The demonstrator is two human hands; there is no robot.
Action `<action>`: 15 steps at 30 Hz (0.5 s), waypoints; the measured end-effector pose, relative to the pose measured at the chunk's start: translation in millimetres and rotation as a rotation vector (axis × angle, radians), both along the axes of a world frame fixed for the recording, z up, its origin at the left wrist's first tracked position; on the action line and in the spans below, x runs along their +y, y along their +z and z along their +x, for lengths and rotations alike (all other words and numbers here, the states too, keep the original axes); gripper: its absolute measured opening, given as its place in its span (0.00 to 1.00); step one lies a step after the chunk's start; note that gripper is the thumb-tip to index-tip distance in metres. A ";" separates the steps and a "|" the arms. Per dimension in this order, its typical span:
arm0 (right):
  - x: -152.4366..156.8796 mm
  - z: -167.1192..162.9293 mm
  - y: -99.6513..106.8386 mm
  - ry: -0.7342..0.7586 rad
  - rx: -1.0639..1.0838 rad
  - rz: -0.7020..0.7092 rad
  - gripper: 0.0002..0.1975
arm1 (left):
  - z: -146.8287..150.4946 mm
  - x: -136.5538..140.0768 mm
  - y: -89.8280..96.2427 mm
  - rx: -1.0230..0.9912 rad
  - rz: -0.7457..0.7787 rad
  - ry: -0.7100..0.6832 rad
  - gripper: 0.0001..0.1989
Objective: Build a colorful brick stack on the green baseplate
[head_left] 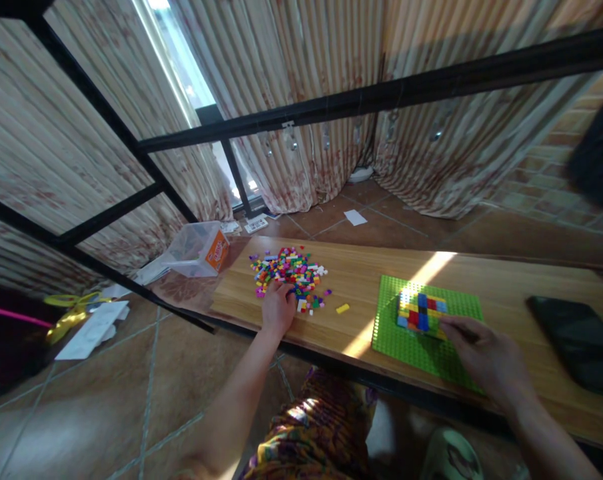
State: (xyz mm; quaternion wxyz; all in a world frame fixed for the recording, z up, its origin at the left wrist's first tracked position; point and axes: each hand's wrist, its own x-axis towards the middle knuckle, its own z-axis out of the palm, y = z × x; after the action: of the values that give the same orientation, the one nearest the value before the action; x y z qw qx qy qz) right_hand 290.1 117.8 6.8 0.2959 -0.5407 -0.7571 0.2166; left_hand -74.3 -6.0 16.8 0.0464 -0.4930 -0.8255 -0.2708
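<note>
**Left hand (278, 312) at a brick pile (284, 267), right hand (494, 353) at a brick build (412, 316)**

Directions follow a clock face whose twelve o'clock points to the top of the view. The brick pile, of mixed colours, spreads over the wooden table (354, 270). The left hand enters at the pile's six o'clock edge, its fingers bent down among the pieces; whether they grasp one cannot be told. A yellow brick (342, 309) lies just apart from the pile, at its four o'clock. The brick build, low and multicoloured with a dark blue strip, stands on a green baseplate (389, 337), well apart from the pile. The right hand is at the build's four o'clock edge, its fingers drawn together; whether anything is pinched between them cannot be told. A dark flat device (576, 340) rests at three o'clock of the baseplate. A clear box (194, 248) with an orange label (217, 252) sits beyond the table's nine o'clock end. Sunlight falls in a band across table and baseplate.
</note>
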 end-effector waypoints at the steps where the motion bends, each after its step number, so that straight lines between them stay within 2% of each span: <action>1: -0.3 0.1 0.2 0.000 -0.001 0.006 0.14 | 1.0 1.7 -0.2 0.008 0.004 -0.014 0.10; 6: -0.3 -1.2 1.1 -0.005 -0.012 0.005 0.14 | 5.2 7.3 -0.5 0.051 0.015 -0.057 0.07; 15: -1.2 -5.9 11.4 0.006 0.064 0.042 0.13 | 1.9 16.9 3.3 0.086 0.001 -0.066 0.08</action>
State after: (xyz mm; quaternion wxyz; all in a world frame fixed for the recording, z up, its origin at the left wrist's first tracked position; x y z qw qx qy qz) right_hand 284.1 116.6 18.3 0.3308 -0.5248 -0.7532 0.2187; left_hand -72.4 10.9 20.1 0.0733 -0.5313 -0.8058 -0.2511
